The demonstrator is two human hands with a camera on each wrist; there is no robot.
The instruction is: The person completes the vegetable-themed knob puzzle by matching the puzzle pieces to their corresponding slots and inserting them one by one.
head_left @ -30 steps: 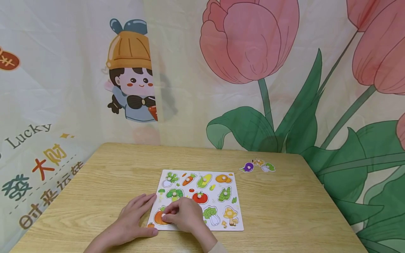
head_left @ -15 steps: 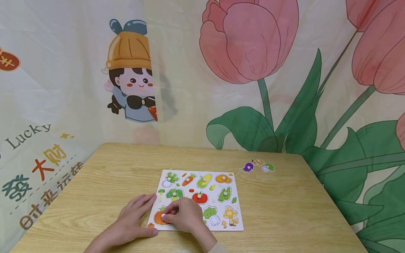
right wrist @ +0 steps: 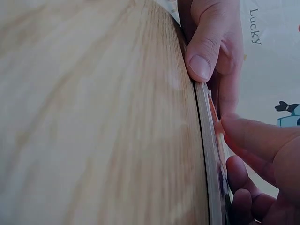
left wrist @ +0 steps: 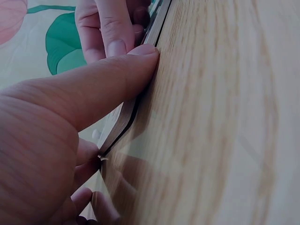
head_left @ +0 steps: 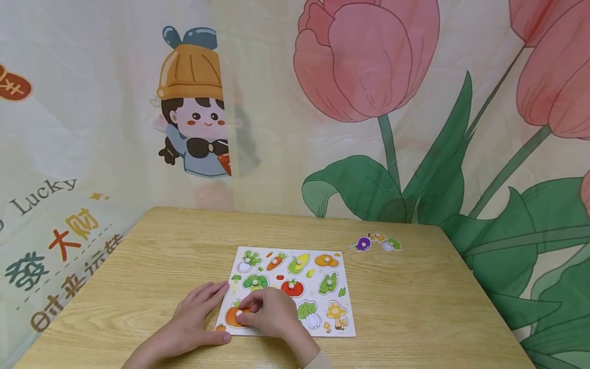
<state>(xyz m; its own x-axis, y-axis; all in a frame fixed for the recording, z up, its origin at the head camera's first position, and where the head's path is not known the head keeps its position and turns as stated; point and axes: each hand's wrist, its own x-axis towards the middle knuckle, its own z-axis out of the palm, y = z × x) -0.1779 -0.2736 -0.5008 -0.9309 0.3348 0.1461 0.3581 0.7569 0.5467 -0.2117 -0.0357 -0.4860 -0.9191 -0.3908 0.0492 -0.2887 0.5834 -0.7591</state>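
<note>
A white puzzle board [head_left: 321,329] with knobbed vegetable pieces lies flat on the table. My right hand [head_left: 273,313] pinches the knob of the orange pumpkin piece [head_left: 232,318] at the board's near left corner. That piece sits in its outlined place, partly covered by the fingers. My left hand [head_left: 193,318] rests beside the board, its fingers touching the left edge and its thumb [left wrist: 117,77] lying straight along the near edge. Behind the right hand are the broccoli piece [head_left: 251,281] and the tomato piece [head_left: 295,290].
Beyond the board's far right corner lie loose pieces: a purple eggplant [head_left: 362,244], a yellow-brown one [head_left: 379,236] and a green-and-white vegetable [head_left: 393,244]. The wooden table [head_left: 415,297] ends at a printed curtain [head_left: 272,154].
The head view has shifted very slightly. Both hands keep the same places on the board, and the right fingers remain on the pumpkin's knob.
</note>
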